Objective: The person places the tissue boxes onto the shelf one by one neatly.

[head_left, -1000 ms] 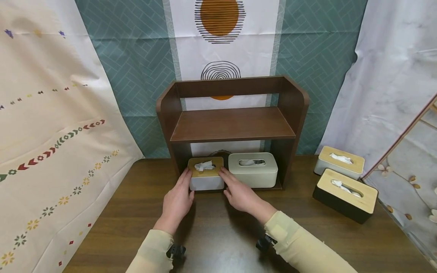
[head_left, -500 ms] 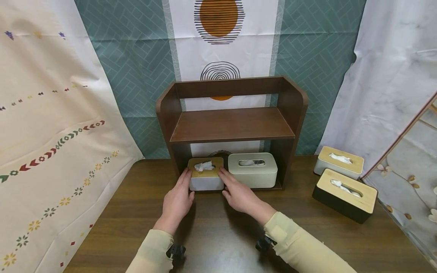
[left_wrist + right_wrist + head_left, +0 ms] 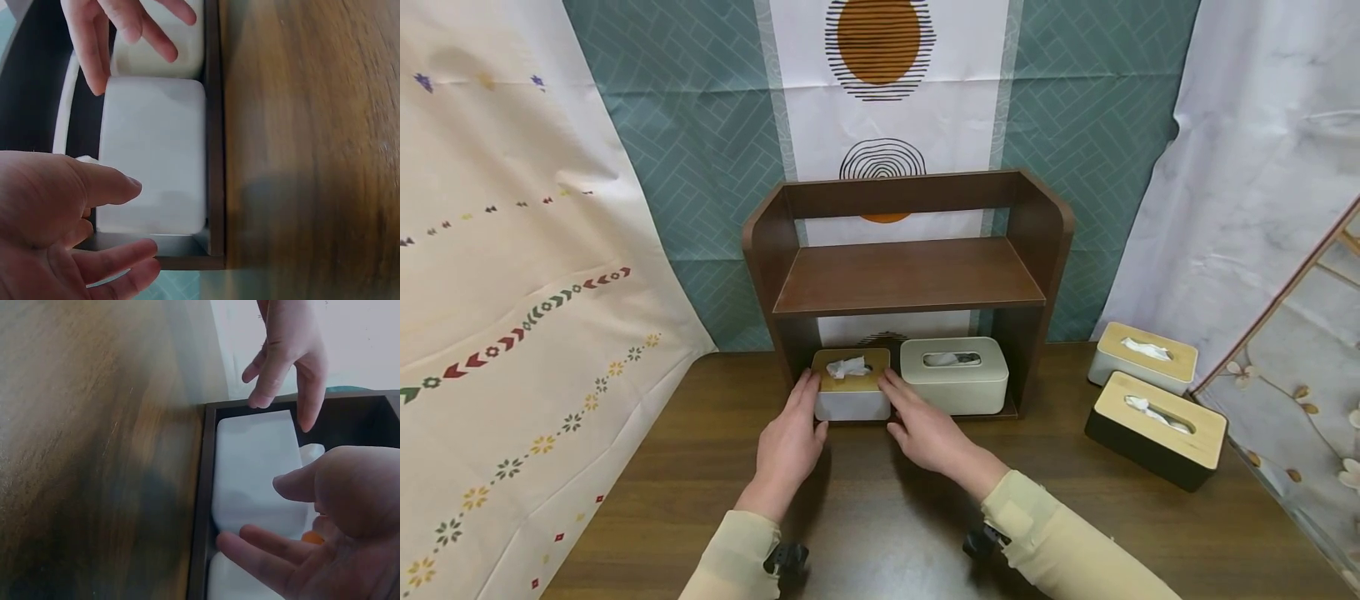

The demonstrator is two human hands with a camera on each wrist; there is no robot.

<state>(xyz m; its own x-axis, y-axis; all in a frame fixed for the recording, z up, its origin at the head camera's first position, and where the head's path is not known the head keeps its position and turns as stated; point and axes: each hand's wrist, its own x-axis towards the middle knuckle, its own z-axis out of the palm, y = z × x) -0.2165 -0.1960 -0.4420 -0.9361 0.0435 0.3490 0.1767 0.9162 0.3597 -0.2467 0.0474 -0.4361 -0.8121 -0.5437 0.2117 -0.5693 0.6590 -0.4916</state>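
Observation:
A tissue box (image 3: pixel 852 406) with a wooden lid and a pale grey-white body sits on the lower level of the brown shelf (image 3: pixel 910 271), at its left end. White tissue pokes out of the lid. My left hand (image 3: pixel 788 442) is at the box's left side with its fingers extended. On the right side, my right hand (image 3: pixel 927 429) has its fingers extended into the gap beside a pale green tissue box (image 3: pixel 958 392). Both wrist views show the box's plain front (image 3: pixel 153 150) between the two hands, thumbs in front of it. Exact fingertip contact is partly hidden.
Two more tissue boxes stand at the right of the wooden table (image 3: pixel 880 517): a wood-topped pale one (image 3: pixel 1142 358) behind and a wood-topped black one (image 3: pixel 1157 429) in front. Patterned cloths hang behind and at both sides.

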